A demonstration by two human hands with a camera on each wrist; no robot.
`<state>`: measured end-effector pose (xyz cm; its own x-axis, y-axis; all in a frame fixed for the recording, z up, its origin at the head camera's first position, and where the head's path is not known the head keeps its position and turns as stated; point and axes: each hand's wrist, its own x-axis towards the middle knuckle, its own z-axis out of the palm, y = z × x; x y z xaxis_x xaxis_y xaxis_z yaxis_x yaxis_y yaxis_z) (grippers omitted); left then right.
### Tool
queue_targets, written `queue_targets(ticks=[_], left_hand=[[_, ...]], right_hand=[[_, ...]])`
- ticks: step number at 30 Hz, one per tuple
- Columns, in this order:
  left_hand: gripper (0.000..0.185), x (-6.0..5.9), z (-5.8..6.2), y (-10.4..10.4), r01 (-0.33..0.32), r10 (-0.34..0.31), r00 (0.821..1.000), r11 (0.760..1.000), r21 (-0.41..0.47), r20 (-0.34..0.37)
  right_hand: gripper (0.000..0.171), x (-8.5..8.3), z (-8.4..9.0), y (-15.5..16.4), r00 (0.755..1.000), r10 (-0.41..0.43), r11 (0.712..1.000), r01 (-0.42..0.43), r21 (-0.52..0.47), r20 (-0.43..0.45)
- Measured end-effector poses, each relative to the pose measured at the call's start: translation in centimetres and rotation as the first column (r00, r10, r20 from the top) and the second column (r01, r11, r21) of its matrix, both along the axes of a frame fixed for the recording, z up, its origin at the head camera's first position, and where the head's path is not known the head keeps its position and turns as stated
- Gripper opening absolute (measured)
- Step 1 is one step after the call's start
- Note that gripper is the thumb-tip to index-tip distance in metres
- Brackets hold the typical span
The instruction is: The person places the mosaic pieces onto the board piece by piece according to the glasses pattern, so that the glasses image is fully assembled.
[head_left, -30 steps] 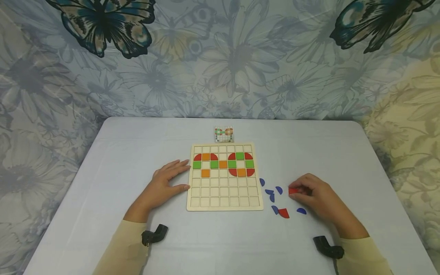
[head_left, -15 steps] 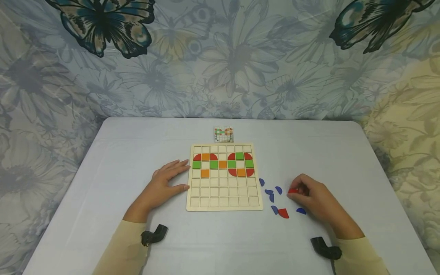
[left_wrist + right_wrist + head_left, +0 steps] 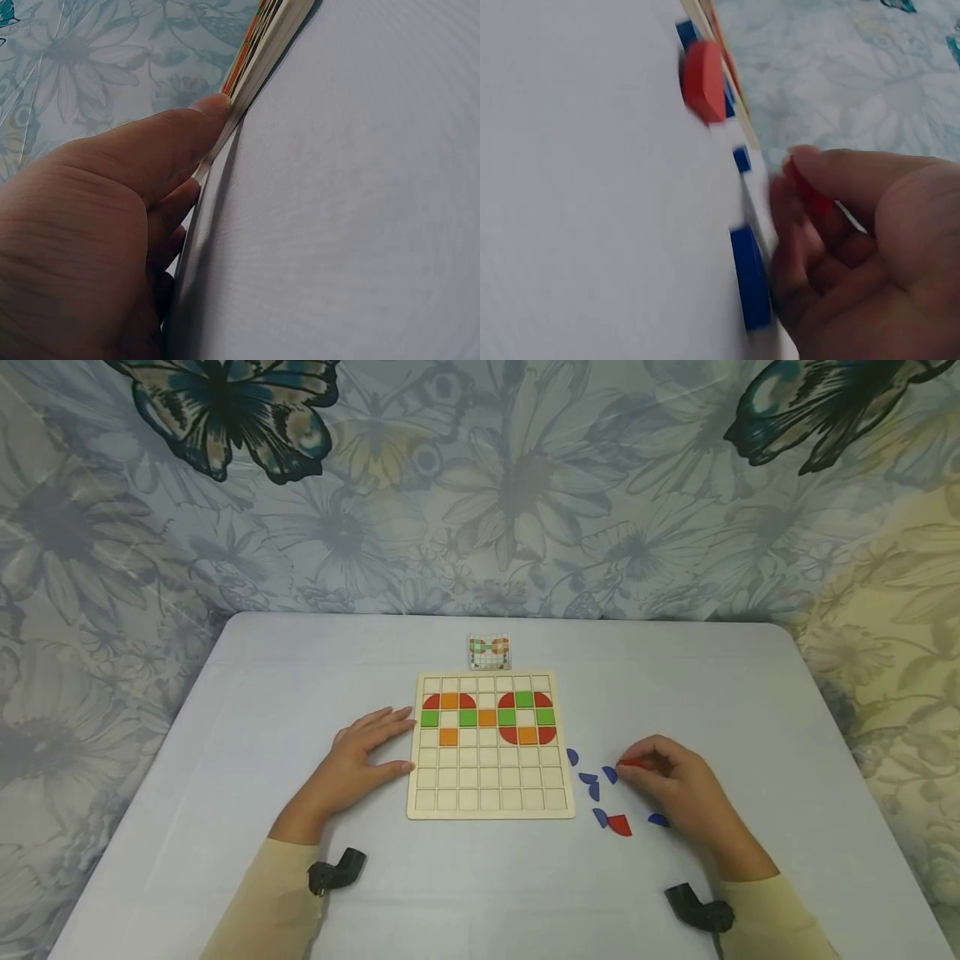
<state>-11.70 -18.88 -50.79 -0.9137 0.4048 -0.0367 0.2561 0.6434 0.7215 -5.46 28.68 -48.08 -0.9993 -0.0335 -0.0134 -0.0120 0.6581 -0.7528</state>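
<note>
We saw a red piece [image 3: 632, 763] pinched between the thumb and fingers of the right hand [image 3: 675, 781], its grip narrow, to the right of the board [image 3: 488, 778]. Fingers covered much of that piece, so we could not be sure of its whole outline. Near it, six blue pieces [image 3: 610, 774] and another red piece [image 3: 619, 825] lay scattered on the white surface [image 3: 247, 693]. On the board's grid we counted three orange squares [image 3: 487, 717], among green squares [image 3: 523, 699] and rounded red corners [image 3: 547, 736]. The left hand [image 3: 363, 762] had its grip wide, thumb and fingertips at the board's left edge. Just beyond the board sat a small patterned card [image 3: 490, 652], and behind everything hung flowered cloth [image 3: 525, 485].
</note>
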Motion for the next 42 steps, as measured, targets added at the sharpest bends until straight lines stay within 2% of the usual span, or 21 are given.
queue_targets(ticks=[7, 12, 19, 29, 35, 42], left_hand=[[0.07, 0.0, 0.1, 0.0, 0.001, -0.001, 1.0, 1.0, 0.003, -0.007], [0.071, 0.0, 0.1, 0.0, 0.008, -0.007, 1.0, 1.0, 0.011, -0.024], [0.071, -0.1, -0.1, 0.0, 0.01, -0.01, 1.0, 1.0, 0.011, -0.014], [0.071, -0.2, -0.1, 0.0, 0.016, -0.016, 1.0, 1.0, 0.02, -0.018], [0.071, -0.2, -0.2, -0.1, 0.018, -0.018, 1.0, 1.0, 0.025, -0.02], [0.071, -0.2, -0.2, -0.2, 0.018, -0.018, 1.0, 1.0, 0.02, -0.023]], right_hand=[[0.016, -0.1, 0.7, -1.4, 1.0, -0.004, 0.994, 0.004, -0.11, 0.0], [0.018, -0.3, 1.2, -2.5, 1.0, 0.024, 0.975, -0.023, -0.22, 0.005], [0.02, -0.7, 1.7, -4.2, 0.998, 0.06, 0.967, -0.058, -0.25, 0.004], [0.019, -2.0, 2.6, -7.6, 0.98, 0.199, 0.899, -0.195, -0.392, -0.032], [0.019, -2.9, 2.8, -9.7, 0.966, 0.259, 0.86, -0.225, -0.458, 0.01], [0.018, -3.7, 3.2, -12.6, 0.956, 0.292, 0.847, -0.243, -0.473, 0.032]])
